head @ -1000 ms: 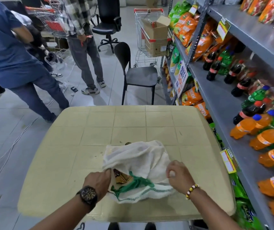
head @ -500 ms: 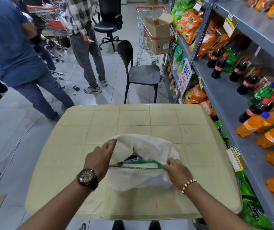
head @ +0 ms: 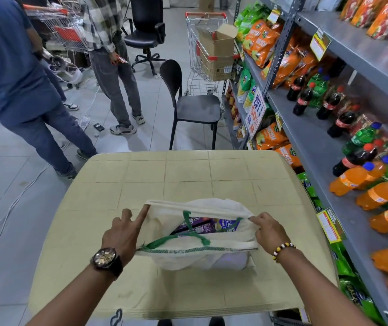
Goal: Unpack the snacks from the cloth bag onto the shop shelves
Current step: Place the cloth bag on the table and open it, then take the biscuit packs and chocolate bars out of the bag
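A white cloth bag (head: 202,255) with green handles and green stitching sits on the beige tiled table (head: 183,175), its mouth pulled wide. Purple and blue snack packets (head: 202,225) show inside the opening. My left hand (head: 123,231), with a dark watch on the wrist, grips the bag's left rim, index finger stretched along the cloth. At the right rim, my right hand (head: 267,230), wearing a bead bracelet, pinches the fabric. The grey shop shelves (head: 315,142) run along the right side of the table.
The shelves hold orange and green snack bags (head: 262,41), cola bottles (head: 302,100) and orange soda bottles (head: 376,196). A black chair (head: 190,104) and a trolley with a cardboard box (head: 214,50) stand beyond the table. Two people (head: 18,85) stand on the left; cables lie on the floor.
Both hands have pulled the bag's rim apart, so the mouth is wider and the purple packets inside now show. The bag stands more upright than a second ago.
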### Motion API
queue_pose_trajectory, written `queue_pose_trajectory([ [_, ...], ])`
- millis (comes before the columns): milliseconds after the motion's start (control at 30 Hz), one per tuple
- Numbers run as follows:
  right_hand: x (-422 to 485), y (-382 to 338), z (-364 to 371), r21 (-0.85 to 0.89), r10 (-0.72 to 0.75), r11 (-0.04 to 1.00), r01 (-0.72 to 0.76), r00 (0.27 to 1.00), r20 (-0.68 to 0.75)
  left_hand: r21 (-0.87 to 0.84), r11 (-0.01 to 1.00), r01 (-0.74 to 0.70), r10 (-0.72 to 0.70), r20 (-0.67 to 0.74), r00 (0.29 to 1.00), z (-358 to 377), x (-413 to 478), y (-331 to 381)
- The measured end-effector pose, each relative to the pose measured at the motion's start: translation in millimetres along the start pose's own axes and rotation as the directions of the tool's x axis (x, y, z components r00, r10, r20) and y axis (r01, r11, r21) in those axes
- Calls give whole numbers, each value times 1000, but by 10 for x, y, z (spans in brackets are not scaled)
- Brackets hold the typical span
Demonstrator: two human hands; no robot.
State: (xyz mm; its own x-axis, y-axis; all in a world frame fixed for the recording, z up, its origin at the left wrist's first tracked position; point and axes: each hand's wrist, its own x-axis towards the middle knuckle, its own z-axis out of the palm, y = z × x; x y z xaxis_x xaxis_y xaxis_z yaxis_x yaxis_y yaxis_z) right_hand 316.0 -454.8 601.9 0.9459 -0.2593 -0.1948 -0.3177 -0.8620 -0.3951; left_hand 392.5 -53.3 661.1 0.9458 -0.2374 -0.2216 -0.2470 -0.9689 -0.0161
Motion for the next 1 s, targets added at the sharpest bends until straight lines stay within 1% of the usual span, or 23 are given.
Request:
queue_pose_trajectory([
  [67, -3, -119, -43, -74, -3, 997, 15, 987, 158, -24, 999, -35, 36, 34, 999, 3, -15, 27],
  [133, -13, -238, -122, -105, 3, 994, 29, 955, 296, -73, 994, -84, 86, 18, 996, -16, -16, 15],
  [167, -35, -282, -189, -96, -14, 994, 49, 942, 336, -106, 987, -117, 117, -8, 993, -36, -14, -2],
  [200, -55, -305, -262, -69, -51, 994, 80, 938, 344, -128, 980, -155, 152, -35, 988, -57, -14, -34],
  [233, -65, -331, -330, -2, -98, 995, 104, 945, 311, -151, 969, -196, 187, -69, 980, -64, -4, -100],
  [300, -69, -339, -438, 217, -141, 970, 107, 979, 145, -195, 946, -260, 239, -126, 963, -52, 29, -221],
  [333, -44, -333, -448, 328, -112, 941, 85, 992, 65, -222, 936, -272, 244, -145, 959, -51, 64, -271],
  [367, -2, -328, -432, 414, -61, 909, 45, 998, 25, -259, 929, -263, 236, -130, 963, -30, 125, -320],
  [400, 41, -349, -408, 437, -6, 899, -3, 1000, 20, -301, 926, -230, 216, -81, 973, -5, 201, -361],
  [433, 81, -389, -374, 396, 41, 916, -58, 998, 50, -340, 921, -191, 204, 2, 979, 22, 283, -398],
  [467, 118, -439, -345, 292, 85, 949, -117, 989, 119, -345, 924, -163, 211, 107, 972, 49, 357, -415],
  [533, 176, -531, -283, 14, 152, 986, -164, 942, 298, -238, 956, -170, 240, 303, 922, 88, 484, -397],
  [567, 194, -583, -271, -82, 175, 984, -156, 915, 363, -162, 968, -189, 238, 376, 896, 79, 522, -378],
  [633, 201, -666, -286, -167, 184, 978, -126, 899, 399, -44, 974, -223, 216, 478, 851, 61, 547, -350],
  [700, 213, -730, -342, -209, 153, 974, -85, 931, 333, 7, 972, -237, 196, 539, 819, 77, 555, -385],
  [767, 237, -778, -385, -193, 74, 981, -27, 969, 238, 25, 968, -250, 196, 548, 814, 122, 590, -470],
  [800, 272, -807, -414, -169, 47, 985, -12, 978, 206, 26, 962, -272, 219, 523, 824, 141, 637, -514],
  [833, 318, -856, -459, -159, 25, 987, 6, 981, 192, -16, 961, -276, 250, 477, 843, 114, 677, -544],
  [900, 490, -942, -529, -180, 17, 983, 24, 975, 220, -244, 943, -225, 299, 330, 895, -9, 828, -567],
  [933, 590, -980, -552, -199, 23, 980, 29, 967, 253, -354, 917, -186, 286, 256, 923, -63, 930, -577],
  [967, 683, -995, -555, -239, 41, 970, 34, 952, 304, -407, 902, -143, 245, 211, 946, -90, 1046, -585],
  [1000, 774, -999, -544, -300, 72, 953, 43, 929, 363, -401, 912, -90, 190, 216, 958, -93, 1148, -603],
])
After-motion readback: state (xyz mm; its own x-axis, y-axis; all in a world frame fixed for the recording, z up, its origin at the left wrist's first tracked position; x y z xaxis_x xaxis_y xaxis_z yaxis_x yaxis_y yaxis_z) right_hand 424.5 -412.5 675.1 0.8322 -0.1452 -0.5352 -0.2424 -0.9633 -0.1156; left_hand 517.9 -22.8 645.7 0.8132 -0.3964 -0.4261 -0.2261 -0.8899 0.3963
